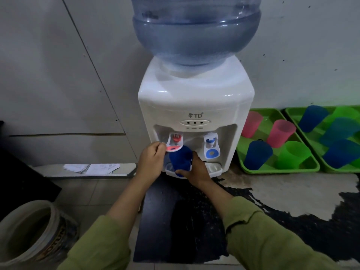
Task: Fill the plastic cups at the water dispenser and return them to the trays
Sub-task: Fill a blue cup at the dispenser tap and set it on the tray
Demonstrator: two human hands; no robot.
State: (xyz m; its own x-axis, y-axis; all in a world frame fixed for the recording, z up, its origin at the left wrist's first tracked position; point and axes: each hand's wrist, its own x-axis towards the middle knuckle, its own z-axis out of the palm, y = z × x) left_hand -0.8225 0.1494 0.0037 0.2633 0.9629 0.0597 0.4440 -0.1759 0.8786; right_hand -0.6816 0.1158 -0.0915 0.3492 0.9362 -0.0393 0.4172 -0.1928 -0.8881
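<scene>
View from the head camera at a white plastic countertop water dispenser (194, 98), which carries an inverted translucent blue water bottle (194, 32) and stands at the far edge of a worn black tabletop (185, 221), against the wall. The left hand (151, 156), fingers curled, pinches the left edge of the white tap lever with the red pad (174, 148). The right hand (196, 172) wraps its fingers round the lower part of a dark blue plastic cup (180, 158), holding it tilted with its mouth just under the red tap and its base above the left end of the white drip tray (214, 168). The white tap lever with the blue pad (211, 151), to the right of the cup, is untouched. Whether water is running cannot be told. At the far right of the tabletop two bright green rectangular plastic trays lie side by side. The nearer tray (280, 169), just beside the dispenser, holds two pink cups (281, 133) along its far side, and a blue cup (257, 157) and a green cup (292, 154) along its near edge. The outer tray (341, 170) holds several blue and green cups. Left of the tabletop, folded white papers (91, 168) lie on a low ledge and a pale round plastic bucket (29, 230) stands on the floor. Both forearms wear olive-green sleeves (272, 240).
</scene>
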